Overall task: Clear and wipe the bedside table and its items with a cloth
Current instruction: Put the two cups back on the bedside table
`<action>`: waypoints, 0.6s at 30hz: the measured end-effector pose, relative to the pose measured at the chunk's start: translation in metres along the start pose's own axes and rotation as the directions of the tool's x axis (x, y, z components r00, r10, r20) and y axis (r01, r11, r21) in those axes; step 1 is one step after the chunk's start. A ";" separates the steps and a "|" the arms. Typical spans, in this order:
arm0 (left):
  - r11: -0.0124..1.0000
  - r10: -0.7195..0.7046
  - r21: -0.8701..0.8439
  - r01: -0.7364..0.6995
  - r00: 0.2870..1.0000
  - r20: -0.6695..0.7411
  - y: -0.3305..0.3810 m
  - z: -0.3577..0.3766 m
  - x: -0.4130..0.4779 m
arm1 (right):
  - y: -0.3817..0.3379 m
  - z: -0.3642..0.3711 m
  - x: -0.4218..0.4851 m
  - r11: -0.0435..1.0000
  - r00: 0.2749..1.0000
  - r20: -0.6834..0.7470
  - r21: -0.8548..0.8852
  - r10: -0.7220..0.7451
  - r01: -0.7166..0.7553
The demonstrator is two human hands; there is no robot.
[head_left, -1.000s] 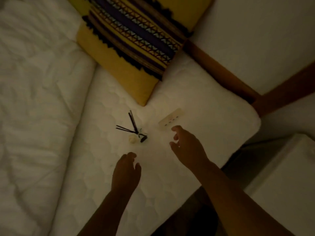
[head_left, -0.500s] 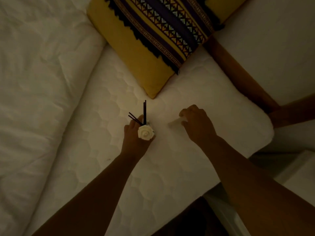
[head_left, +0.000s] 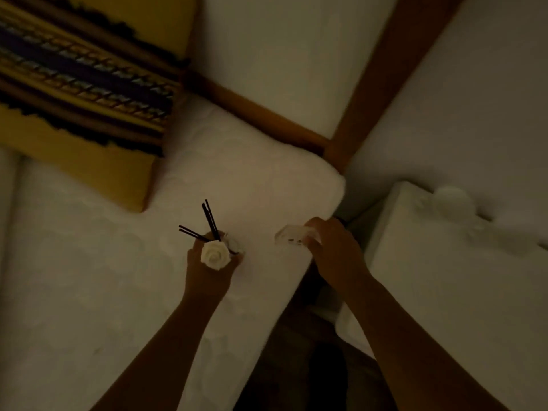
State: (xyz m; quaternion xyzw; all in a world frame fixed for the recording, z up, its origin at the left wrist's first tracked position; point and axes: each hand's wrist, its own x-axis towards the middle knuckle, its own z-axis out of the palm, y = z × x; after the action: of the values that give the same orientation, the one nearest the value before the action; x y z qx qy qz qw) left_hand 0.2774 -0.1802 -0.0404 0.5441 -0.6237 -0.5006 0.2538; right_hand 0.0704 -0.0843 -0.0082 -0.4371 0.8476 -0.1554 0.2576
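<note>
Both hands loaded over the bed, table items lifted off it.
My left hand [head_left: 207, 271] curls round the base of a white rose [head_left: 215, 255] with black reeds [head_left: 209, 219], held upright, I judge so nothing tips. My right hand [head_left: 335, 250] pinches a small white box [head_left: 292, 237] over the mattress [head_left: 89, 277] corner, near the bedside table [head_left: 444, 277]. A pale round object [head_left: 452, 200] sits at the table's far edge; no cloth seen.
</note>
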 end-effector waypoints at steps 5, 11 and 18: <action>0.995 0.024 0.085 -0.052 0.955 0.295 0.054 0.103 -0.017 | 0.092 -0.055 -0.047 0.980 0.978 -0.097 0.090 0.186 -0.177; 0.991 0.012 0.097 -0.091 0.790 0.613 0.100 0.226 -0.065 | 0.202 -0.110 -0.111 0.932 0.910 -0.206 0.134 0.359 -0.337; 0.990 0.078 0.003 -0.139 0.566 0.820 0.133 0.331 -0.135 | 0.314 -0.150 -0.177 0.840 0.799 -0.260 0.155 0.542 -0.520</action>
State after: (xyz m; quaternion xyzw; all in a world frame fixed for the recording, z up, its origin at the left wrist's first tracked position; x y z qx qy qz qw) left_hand -0.0266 0.0489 -0.0125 0.2204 -0.7189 -0.6573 -0.0509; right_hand -0.1371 0.2455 0.0146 -0.1440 0.9580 -0.1722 0.1784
